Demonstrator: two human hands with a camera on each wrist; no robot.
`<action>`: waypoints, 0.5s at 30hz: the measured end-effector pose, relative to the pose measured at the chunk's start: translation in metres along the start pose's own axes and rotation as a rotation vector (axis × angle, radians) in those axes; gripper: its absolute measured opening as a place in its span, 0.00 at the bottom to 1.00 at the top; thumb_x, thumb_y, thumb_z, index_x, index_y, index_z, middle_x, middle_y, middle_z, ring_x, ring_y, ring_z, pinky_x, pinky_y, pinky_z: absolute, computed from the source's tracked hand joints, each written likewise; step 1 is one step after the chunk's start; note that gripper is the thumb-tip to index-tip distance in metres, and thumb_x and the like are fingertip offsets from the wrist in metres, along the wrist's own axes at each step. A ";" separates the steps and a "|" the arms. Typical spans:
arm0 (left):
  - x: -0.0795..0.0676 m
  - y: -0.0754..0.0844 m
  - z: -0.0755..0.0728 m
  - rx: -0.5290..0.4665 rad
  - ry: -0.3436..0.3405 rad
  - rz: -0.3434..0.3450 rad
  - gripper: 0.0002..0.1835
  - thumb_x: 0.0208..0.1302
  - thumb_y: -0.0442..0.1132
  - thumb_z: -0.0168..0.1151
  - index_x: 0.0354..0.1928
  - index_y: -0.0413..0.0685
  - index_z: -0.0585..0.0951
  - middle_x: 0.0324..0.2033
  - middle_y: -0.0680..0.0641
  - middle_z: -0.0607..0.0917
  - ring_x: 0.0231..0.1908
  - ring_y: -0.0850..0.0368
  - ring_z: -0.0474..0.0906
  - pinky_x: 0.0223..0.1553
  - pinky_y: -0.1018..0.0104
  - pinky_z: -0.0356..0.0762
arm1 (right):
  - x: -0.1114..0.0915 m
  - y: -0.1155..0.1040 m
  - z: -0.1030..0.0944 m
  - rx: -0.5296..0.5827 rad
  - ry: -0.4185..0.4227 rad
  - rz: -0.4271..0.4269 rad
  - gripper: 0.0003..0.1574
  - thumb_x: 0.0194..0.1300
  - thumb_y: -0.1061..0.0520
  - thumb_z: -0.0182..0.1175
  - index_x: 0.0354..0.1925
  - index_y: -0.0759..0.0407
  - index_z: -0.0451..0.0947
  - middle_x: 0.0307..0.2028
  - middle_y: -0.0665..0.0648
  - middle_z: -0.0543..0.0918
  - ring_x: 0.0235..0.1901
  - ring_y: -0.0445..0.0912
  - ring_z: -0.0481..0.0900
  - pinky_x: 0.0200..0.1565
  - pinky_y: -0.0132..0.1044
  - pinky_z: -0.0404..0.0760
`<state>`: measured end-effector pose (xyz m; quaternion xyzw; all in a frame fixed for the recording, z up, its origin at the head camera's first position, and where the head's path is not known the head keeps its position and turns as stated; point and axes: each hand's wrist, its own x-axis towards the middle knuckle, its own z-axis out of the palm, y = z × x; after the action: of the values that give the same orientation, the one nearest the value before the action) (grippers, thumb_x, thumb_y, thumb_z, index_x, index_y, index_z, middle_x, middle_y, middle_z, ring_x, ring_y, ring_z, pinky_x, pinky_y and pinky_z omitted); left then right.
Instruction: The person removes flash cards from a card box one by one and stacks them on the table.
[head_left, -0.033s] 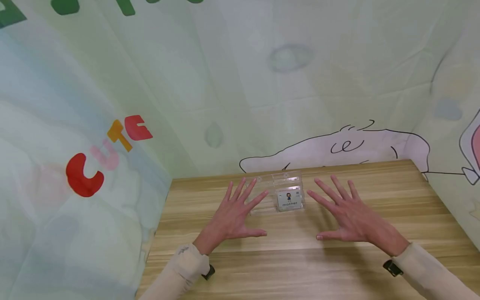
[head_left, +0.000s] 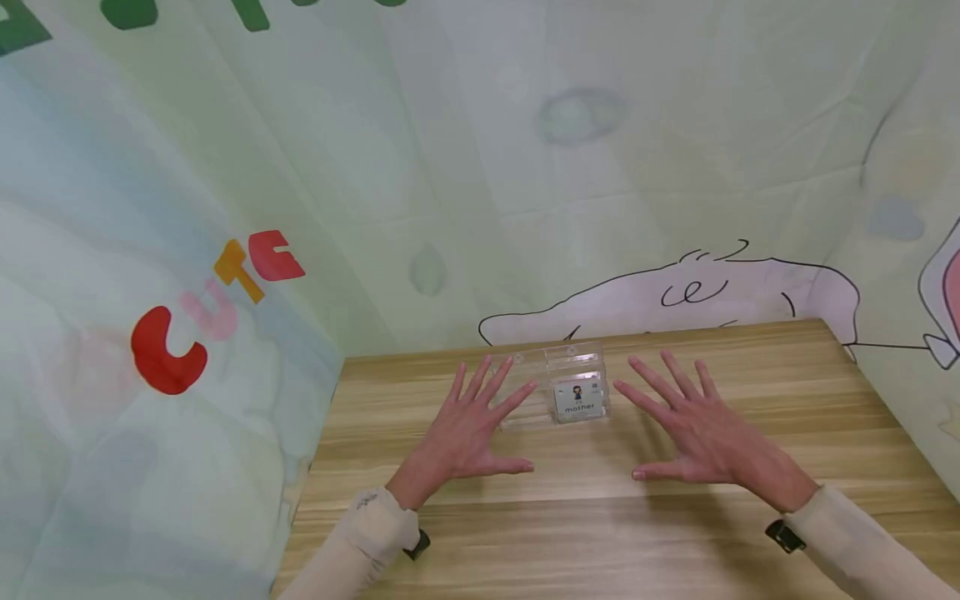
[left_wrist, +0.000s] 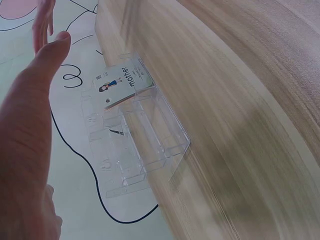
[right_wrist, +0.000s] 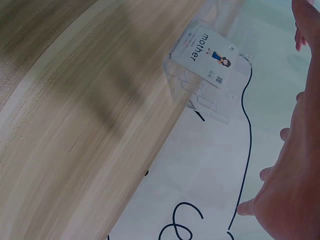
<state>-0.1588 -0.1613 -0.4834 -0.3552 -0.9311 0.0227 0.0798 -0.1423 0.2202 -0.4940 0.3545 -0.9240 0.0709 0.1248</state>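
Note:
My left hand (head_left: 468, 433) is held over the table with its fingers straight and spread, holding nothing. Opposite it, my right hand (head_left: 705, 437) has the same spread fingers and is likewise bare of any object. Between the two, near the back edge, stands a clear plastic card holder (left_wrist: 155, 127) with stepped compartments. A small stack of cards (head_left: 578, 400) sits in its right compartment in the head view; the front one reads "mother" and has a small figure drawn on it. The holder's left compartment shows no cards, and left fingertips overlap it in the head view.
The wood-grain table (head_left: 555, 533) meets a pale printed cloth (head_left: 450, 167) at its back and sides. Coloured letters are on the cloth at left, and a line drawing runs behind the holder. Each sleeve has a dark strap piece (head_left: 785, 536) at the wrist.

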 end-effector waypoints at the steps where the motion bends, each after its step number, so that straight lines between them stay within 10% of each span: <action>1: 0.000 0.000 0.000 0.000 0.004 0.000 0.61 0.52 0.87 0.51 0.84 0.70 0.49 0.83 0.45 0.38 0.80 0.37 0.36 0.76 0.30 0.41 | 0.000 0.000 0.000 0.001 -0.002 0.000 0.74 0.48 0.10 0.61 0.82 0.42 0.55 0.82 0.59 0.50 0.79 0.69 0.41 0.64 0.84 0.54; 15: 0.008 -0.014 -0.007 -0.110 0.070 -0.049 0.62 0.51 0.83 0.60 0.84 0.65 0.53 0.83 0.42 0.43 0.80 0.38 0.36 0.78 0.35 0.46 | 0.011 0.007 -0.007 0.047 0.006 0.018 0.73 0.50 0.14 0.64 0.82 0.45 0.53 0.82 0.58 0.49 0.75 0.75 0.50 0.62 0.85 0.57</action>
<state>-0.1730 -0.1662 -0.4738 -0.3368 -0.9359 -0.0431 0.0934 -0.1543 0.2200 -0.4842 0.3487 -0.9249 0.0948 0.1187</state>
